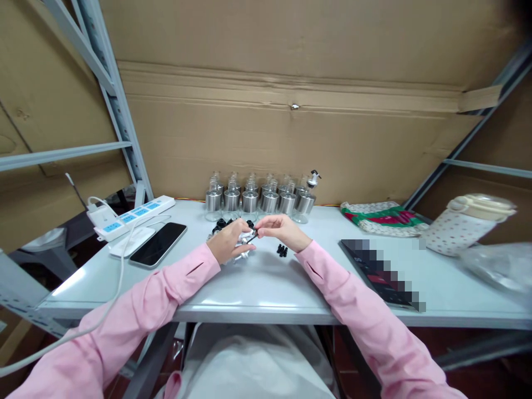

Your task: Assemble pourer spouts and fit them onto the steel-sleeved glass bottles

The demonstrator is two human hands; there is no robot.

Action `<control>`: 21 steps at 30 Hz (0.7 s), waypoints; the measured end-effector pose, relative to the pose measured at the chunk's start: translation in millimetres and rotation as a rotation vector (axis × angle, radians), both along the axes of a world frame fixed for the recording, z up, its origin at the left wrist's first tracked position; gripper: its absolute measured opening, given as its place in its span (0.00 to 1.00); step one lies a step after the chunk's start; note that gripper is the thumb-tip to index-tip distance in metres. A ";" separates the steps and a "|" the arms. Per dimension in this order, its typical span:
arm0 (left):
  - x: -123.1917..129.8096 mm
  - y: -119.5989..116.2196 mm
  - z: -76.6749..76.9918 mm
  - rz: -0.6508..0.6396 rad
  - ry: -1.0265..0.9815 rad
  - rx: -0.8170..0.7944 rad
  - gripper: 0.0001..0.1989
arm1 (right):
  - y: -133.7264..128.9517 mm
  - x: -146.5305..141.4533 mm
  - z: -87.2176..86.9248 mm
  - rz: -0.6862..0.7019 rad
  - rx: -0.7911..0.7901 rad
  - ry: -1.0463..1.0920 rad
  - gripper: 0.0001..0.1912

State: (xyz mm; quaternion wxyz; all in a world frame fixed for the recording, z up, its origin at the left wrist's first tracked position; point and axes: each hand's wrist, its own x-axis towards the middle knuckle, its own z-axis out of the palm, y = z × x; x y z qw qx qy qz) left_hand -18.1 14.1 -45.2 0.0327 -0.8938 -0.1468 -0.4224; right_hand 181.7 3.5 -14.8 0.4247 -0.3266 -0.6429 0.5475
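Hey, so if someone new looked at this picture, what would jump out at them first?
Most likely the clear glass bottles with silver metallic bands, lined up at the back of the pale table before the brown cardboard wall. Next, probably the pink sleeves across the foreground, with the bare left hand and right hand close together in front of the bottles. To the right, a red, green and white patterned cloth adds colour.

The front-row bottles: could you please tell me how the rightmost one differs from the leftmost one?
The rightmost bottle carries a partly black pump head, while the leftmost bottle shows only its clear neck.
With its pump head, the rightmost bottle reaches higher overall; the leftmost bottle ends at its neck.
Both have a silvery band around the body and a clear base.
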 end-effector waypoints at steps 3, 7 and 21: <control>0.6 1.7 -1.3 -0.044 0.006 0.004 0.17 | 0.1 1.1 -0.3 0.007 -0.004 -0.015 0.11; 1.6 1.5 -1.7 -0.052 0.013 0.014 0.18 | -0.7 1.1 1.4 0.006 -0.011 -0.021 0.11; 3.6 0.4 -3.9 -0.008 0.039 -0.044 0.13 | -0.8 0.3 0.6 -0.006 0.036 0.012 0.11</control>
